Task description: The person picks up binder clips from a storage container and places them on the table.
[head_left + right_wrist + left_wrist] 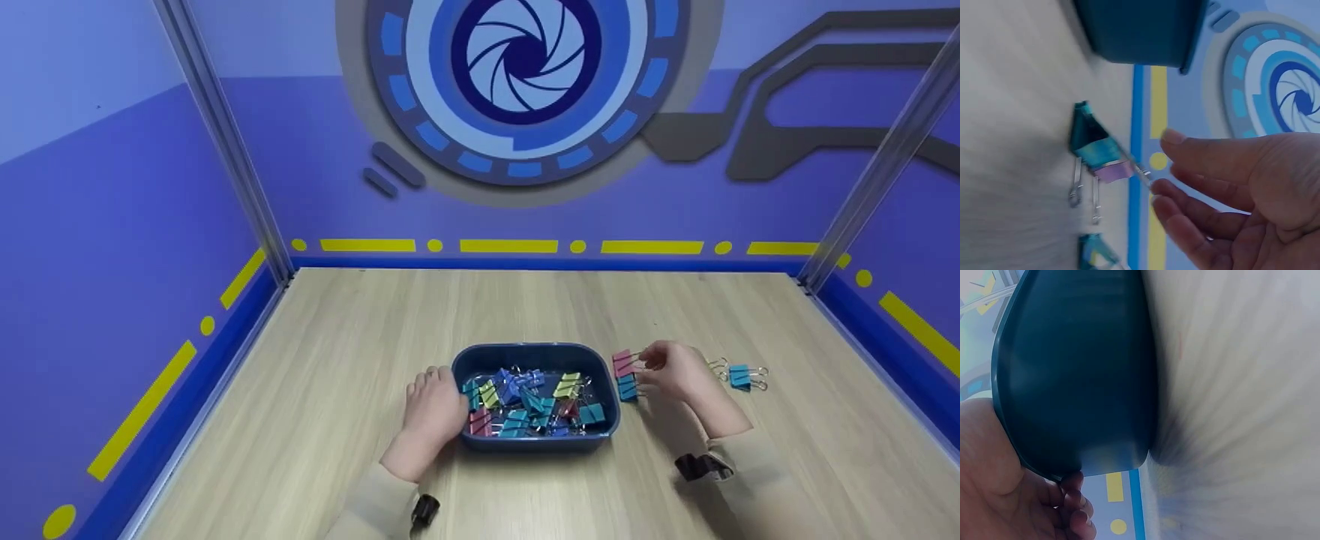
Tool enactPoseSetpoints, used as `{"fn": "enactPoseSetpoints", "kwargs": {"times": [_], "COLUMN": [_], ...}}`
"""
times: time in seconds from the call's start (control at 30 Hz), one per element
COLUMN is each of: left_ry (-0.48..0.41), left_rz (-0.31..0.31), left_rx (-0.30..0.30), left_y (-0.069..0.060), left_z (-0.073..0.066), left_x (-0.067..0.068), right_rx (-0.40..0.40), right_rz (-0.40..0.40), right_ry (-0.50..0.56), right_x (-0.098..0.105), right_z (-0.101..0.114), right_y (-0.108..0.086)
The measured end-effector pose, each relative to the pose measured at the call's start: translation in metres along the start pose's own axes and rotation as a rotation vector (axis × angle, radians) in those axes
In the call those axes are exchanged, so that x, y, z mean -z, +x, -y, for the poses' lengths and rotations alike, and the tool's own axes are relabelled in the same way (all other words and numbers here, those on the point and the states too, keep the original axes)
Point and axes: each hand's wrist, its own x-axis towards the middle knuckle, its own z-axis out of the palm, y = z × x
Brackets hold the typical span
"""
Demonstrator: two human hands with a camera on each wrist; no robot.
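Observation:
A dark blue plastic box [536, 444] holds several binder clips [517, 384] in blue, teal, yellow and red. My left hand [433, 405] grips its left rim, fingers curled at the far corner; the thumb is hidden. To the right of the box, a pink binder clip [623, 363] lies just beyond a teal binder clip [627, 388]. My right hand [679, 371] is beside these two, fingertips at the pink clip's wire handle. In the right wrist view, the thumb [1196, 151] stays apart from the fingers [1185, 216], with no clip pinched between them.
Farther right lies another teal binder clip [740, 377]. Wire handles [718, 366] of one more clip show behind my right hand. The wooden table [360, 322] is bounded by blue printed panels [510, 217] at the back and sides.

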Motion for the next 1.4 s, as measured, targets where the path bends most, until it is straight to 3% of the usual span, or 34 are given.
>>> {"fn": "enactPoseSetpoints", "kwargs": {"times": [0.2, 0.33, 0.43, 0.83, 1.13, 1.4], "left_ry": [-0.001, -0.003, 0.001, 0.004, -0.009, 0.007], "left_rz": [0.013, 0.024, 0.027, 0.052, 0.075, 0.036], "left_rx": [0.008, 0.015, 0.021, 0.041, 0.047, 0.030], "left_y": [0.001, 0.001, 0.000, 0.000, 0.000, 0.001], "left_z": [0.000, 0.000, 0.000, -0.001, -0.002, -0.001], "left_x": [-0.001, -0.001, -0.001, -0.001, -0.001, 0.000], "right_rx": [0.055, 0.100, 0.130, 0.252, 0.216, 0.228], "right_rz": [-0.020, 0.062, 0.125, 0.232, 0.207, 0.227], "right_ry": [0.131, 0.260, 0.300, 0.283, 0.231, 0.197], "right_x": [-0.002, -0.014, -0.024, -0.070, -0.098, -0.103], "right_z": [0.024, 0.040, 0.052, 0.095, 0.114, 0.125], "right_y": [0.006, 0.012, 0.017, 0.024, 0.027, 0.028]}}
